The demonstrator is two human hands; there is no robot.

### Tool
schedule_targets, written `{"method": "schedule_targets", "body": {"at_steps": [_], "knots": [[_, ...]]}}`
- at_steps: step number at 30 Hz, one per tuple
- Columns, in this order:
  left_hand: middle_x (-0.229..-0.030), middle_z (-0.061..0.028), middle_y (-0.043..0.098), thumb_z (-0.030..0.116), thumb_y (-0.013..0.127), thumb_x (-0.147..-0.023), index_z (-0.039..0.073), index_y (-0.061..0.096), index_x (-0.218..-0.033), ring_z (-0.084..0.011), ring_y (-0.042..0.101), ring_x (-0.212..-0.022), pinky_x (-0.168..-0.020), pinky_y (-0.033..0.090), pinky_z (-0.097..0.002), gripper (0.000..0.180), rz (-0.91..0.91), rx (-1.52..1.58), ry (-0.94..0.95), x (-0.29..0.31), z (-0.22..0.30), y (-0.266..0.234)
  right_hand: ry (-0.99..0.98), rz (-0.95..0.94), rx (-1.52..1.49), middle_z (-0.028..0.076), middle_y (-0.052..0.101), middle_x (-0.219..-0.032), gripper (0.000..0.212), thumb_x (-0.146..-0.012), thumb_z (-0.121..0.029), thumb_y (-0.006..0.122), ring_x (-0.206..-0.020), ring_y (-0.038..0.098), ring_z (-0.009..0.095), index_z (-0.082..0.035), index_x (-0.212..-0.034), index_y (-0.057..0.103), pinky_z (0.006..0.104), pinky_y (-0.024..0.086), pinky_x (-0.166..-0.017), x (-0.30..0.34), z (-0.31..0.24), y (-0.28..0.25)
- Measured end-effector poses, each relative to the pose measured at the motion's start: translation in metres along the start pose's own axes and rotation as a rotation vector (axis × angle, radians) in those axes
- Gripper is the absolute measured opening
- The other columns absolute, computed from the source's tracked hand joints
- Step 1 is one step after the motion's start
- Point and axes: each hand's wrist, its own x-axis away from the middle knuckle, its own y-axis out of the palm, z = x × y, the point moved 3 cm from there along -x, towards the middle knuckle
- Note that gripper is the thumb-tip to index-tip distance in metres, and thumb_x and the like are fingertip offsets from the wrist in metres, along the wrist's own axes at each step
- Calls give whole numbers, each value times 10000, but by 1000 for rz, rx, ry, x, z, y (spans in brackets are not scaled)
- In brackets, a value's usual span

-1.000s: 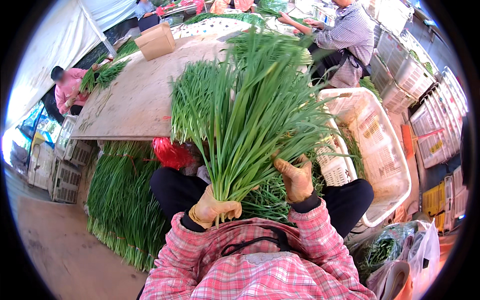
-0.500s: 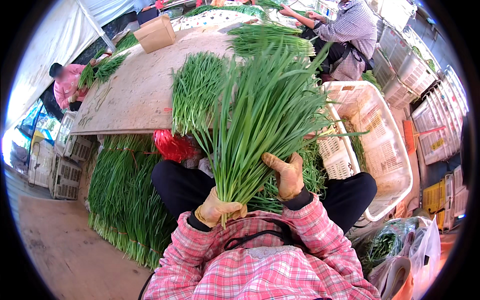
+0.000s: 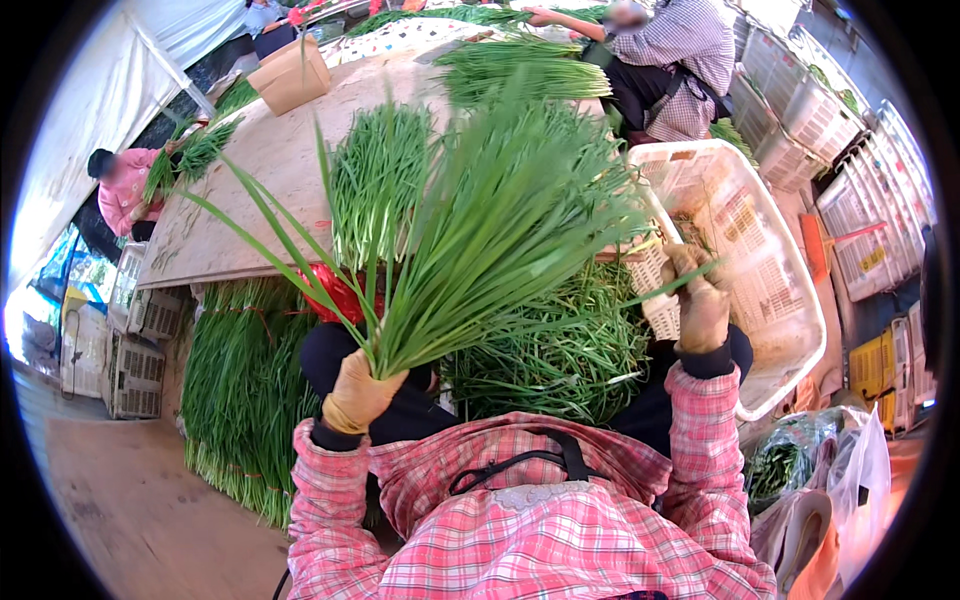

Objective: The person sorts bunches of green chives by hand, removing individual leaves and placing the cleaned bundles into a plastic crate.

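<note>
Ahead, a partly hidden table (image 3: 250, 190); at right, a white crate (image 3: 775, 265).
Left hand (image 3: 358, 392) clamped round the base of a leafy bunch (image 3: 450, 285), tips slanting forward-right; right hand (image 3: 703, 305), grip unclear.

Table (image 3: 255, 180): ahead
Box (image 3: 289, 80): on table, far left
Greens (image 3: 375, 185): on table, right half
Bundles (image 3: 240, 380): left, below table's near edge
Leaves (image 3: 570, 365): right of bundles
Bunch (image 3: 440, 305): in left hand (image 3: 360, 392), before table
Crate (image 3: 775, 275): right of table
Right hand (image 3: 700, 305): by crate's left rim
Broom (image 3: 816, 250): right of crate
Bag (image 3: 862, 490): right, nearer than crate
</note>
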Motion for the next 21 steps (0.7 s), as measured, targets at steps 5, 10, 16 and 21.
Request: {"method": "schedule_targets", "body": {"at_steps": [5, 10, 16, 21], "knots": [[-814, -19, 630, -19, 642, -790, 15, 581, -1044, -90, 566, -697, -631, 454, -234, 264, -37, 38, -273, 4, 19, -7, -124, -119, 112, 32, 619, -789, 112, -873, -42, 597, -671, 534, 94, 34, -929, 657, 216, 433, -633, 1, -21, 10], [-699, -13, 616, -36, 661, -756, 24, 589, -990, -88, 556, -592, -549, 449, -229, 253, -31, 134, -209, 11, 19, 0, -690, -508, 694, 124, 644, -1034, 262, -803, -185, 675, -943, 590, 263, -38, -1018, 649, 357, 458, -830, 19, -13, 61], [-1074, -50, 652, -49, 631, -792, 32, 517, -1242, -153, 627, -906, -801, 493, -272, 471, -75, 9, -161, 16, 3, -23, -779, -541, 1061, 35, 601, -859, 239, -737, -259, 675, -823, 563, 271, -156, -950, 642, 398, 438, -719, 52, 16, 111], [-1141, -117, 614, -12, 616, -709, 186, 499, -1313, -302, 635, -857, -694, 524, -362, 646, 128, -1026, 418, 7, 52, -60, -585, -733, 1242, 61, 598, -776, 175, -719, -133, 676, -676, 573, 286, -131, -889, 632, 383, 439, -581, 61, 39, 81]]}}
